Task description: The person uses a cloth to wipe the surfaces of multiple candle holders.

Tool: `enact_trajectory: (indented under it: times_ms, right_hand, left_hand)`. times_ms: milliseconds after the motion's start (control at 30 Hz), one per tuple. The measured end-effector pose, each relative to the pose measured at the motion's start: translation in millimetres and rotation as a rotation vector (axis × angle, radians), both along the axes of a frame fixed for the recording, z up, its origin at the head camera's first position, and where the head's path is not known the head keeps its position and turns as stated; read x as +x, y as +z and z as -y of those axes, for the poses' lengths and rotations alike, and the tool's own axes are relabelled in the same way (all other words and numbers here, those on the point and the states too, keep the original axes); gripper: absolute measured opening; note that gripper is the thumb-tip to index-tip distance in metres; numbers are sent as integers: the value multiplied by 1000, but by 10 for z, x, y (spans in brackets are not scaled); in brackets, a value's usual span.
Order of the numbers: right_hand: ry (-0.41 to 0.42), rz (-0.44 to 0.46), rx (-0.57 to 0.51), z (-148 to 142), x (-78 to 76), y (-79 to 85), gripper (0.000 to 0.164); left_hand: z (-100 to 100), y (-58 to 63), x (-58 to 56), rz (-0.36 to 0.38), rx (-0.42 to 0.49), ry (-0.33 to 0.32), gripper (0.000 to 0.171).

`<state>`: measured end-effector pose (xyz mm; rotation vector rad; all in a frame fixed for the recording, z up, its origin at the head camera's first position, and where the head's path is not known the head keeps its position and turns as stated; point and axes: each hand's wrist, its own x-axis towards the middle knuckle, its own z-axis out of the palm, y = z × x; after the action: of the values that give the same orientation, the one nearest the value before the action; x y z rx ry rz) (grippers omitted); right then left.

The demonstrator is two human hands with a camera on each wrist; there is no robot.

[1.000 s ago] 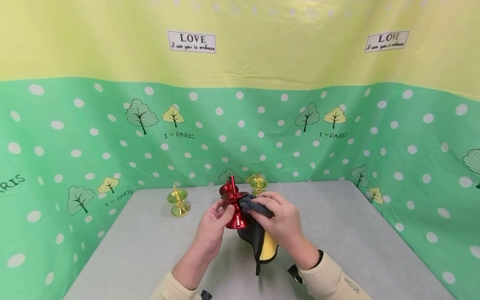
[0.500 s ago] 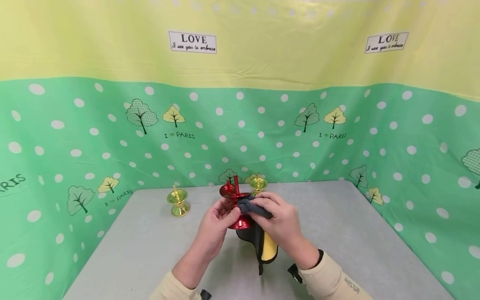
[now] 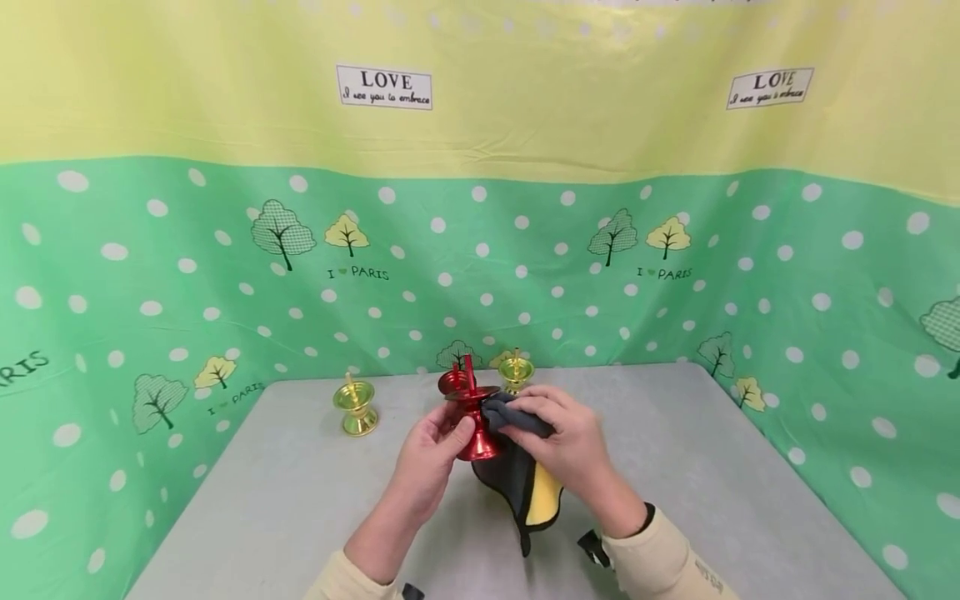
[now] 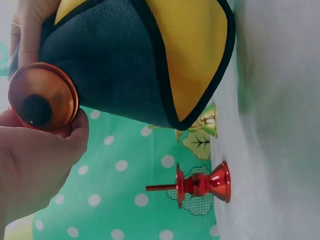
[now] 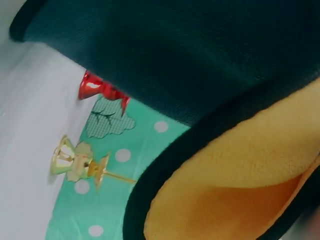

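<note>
A shiny red candle holder (image 3: 480, 446), with a thin upright tube above its dish, is held off the table in my left hand (image 3: 427, 454). The thumb lies across its narrow waist. My right hand (image 3: 568, 437) pinches a bunched part of a two-sided cloth (image 3: 504, 479), dark grey and yellow with black edging, and presses it to the holder's right side just under the dish. The rest of the cloth hangs below that hand. In the left wrist view the holder's round hollow base (image 4: 60, 92) faces the camera; the cloth nearly fills the right wrist view.
Behind my hands a second red candle holder (image 4: 200, 185) stands upright on the grey table (image 3: 247, 508). One gold candle holder (image 3: 357, 408) stands at the left, another (image 3: 516, 368) at the back. A green and yellow curtain (image 3: 480, 250) encloses the table's far side and flanks.
The held candle holder shifted right and tilted slightly, then came back a little to the left. My right hand and the cloth have moved slightly right, still against the holder.
</note>
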<state>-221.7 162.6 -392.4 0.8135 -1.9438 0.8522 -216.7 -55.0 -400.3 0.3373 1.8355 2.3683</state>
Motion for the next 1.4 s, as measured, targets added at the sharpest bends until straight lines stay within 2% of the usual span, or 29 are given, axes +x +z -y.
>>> enact_trajectory:
  times_ms: [167,433,533,667,767,833,900,1000,1100,1167,1267,1400]
  right_hand:
    - [61,-9,16,83,71,27,38]
    - [55,3,-15,147,88,24,37]
    - [8,-10,-7,133,65,25,39]
    - [-104,-27,33,98,14,19,39]
    - [-169,-3,58,74,-5,16,36]
    - [-183,13,59,69,2,21,35]
    - [-160,23,51,70,20,36,35]
    - [-72,33,34,78,63,56,37]
    - [21,40,19,100,101,78,39]
    - [49,32,8,117,119,90,39]
    - [34,2,1,136,129,94,39]
    - [-21,-24,5,144,121,76,39]
  left_hand:
    - [-9,-3,39,-29,-9,3,59]
    - [6,37,96,-29,-59,68,52]
    - [12,48,101,-27,-67,75,49]
    - [11,54,102,-31,-79,68,47]
    - [5,58,96,-33,-88,62,48]
    - [6,56,87,-35,-97,70,49]
    - [15,61,78,-28,-105,92,51]
    - [27,59,71,-19,-103,107,54]
    - [34,69,77,-19,-87,71,56]
    - [28,68,77,-30,-71,31,58]
    - [2,71,74,-35,-37,7,59]
    - [-35,67,70,-12,7,39,54]
